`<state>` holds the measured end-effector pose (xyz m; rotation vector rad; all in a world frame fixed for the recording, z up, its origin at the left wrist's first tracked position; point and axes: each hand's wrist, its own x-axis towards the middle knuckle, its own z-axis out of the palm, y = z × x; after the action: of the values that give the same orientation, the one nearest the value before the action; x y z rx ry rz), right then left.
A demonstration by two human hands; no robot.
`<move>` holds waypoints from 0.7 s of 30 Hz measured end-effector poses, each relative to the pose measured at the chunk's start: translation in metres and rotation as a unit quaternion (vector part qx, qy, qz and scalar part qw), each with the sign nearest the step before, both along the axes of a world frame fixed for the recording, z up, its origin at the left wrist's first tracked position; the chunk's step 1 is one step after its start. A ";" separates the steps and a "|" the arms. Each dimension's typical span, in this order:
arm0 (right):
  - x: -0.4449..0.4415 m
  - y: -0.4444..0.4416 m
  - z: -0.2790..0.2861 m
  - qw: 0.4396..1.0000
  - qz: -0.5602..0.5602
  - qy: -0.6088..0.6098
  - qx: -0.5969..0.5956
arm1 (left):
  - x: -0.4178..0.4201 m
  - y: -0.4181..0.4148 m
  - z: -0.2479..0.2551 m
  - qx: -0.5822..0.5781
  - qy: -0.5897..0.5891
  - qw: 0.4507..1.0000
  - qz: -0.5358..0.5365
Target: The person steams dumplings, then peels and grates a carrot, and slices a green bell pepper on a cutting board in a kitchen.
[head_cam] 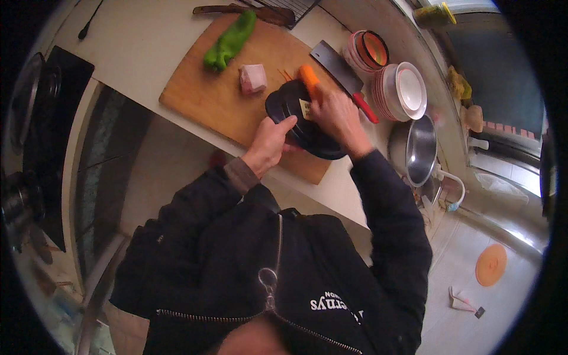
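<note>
My left hand (270,141) grips the near left rim of a black plastic container (279,104), its thumb over the edge. My right hand (335,116) is closed around a carrot (309,77), whose orange end sticks out past the fingers over the container. A pale yellow insert with slots (305,109) shows beside the right fingers. Thin orange shreds (286,76) lie on the wooden cutting board (191,88) by the container. Left of them on the board sit a block of raw meat (253,79) and a green pepper (230,41). The inside of the container is mostly hidden.
A cleaver with a red handle (339,69) lies at the board's right edge. Beyond it stand stacked bowls (410,86), a red-orange bowl (372,49) and a metal pot (421,151). A black cooktop (53,146) is at the left, a wire rack (297,6) at the back.
</note>
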<state>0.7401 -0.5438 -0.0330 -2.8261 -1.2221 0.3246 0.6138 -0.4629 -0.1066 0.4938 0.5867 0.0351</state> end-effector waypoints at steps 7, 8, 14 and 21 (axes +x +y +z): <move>-0.046 -0.038 0.097 0.989 0.025 0.101 -0.105 | 0.006 0.012 0.002 0.047 -0.014 0.999 -0.023; -0.057 -0.045 0.103 0.988 0.018 0.100 -0.118 | 0.006 0.010 0.002 0.036 -0.018 0.999 -0.013; -0.024 -0.008 0.019 1.000 0.007 -0.020 -0.022 | 0.008 0.010 0.002 0.039 0.007 0.999 -0.005; -0.030 -0.024 0.078 0.995 0.047 0.032 -0.083 | 0.004 0.016 0.009 0.036 -0.008 0.999 -0.020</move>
<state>0.7097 -0.5678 0.0452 -2.8731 -1.3778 0.5420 0.6181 -0.4466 -0.0981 0.5744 0.5615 0.0217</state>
